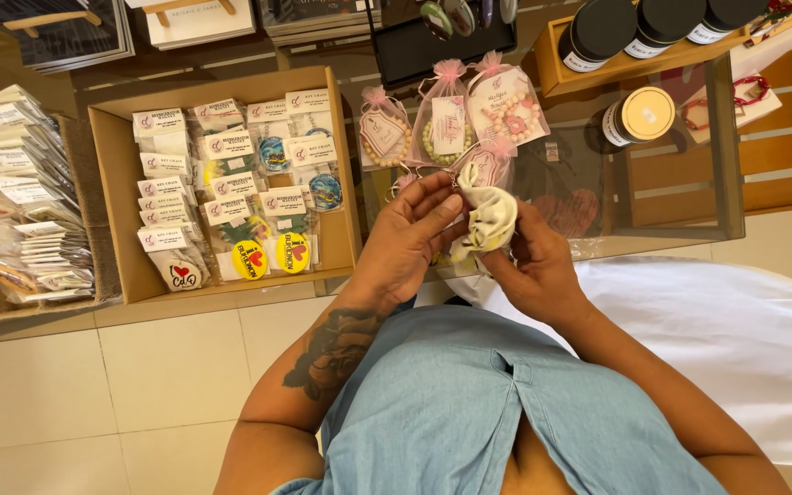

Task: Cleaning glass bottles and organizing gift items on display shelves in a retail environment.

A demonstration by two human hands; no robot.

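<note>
Together, left hand and right hand pinch scrunchie.

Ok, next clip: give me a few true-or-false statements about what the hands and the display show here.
1. Both hands hold a cream scrunchie. True: left hand and right hand grip it.
2. The cardboard tray holds packaged key chains. True.
3. The sheer gift pouches have blue bows. False: the bows are pink.
4. The jar with the gold lid stands upright. False: it lies on its side.
5. The left forearm bears a tattoo. True.
</note>
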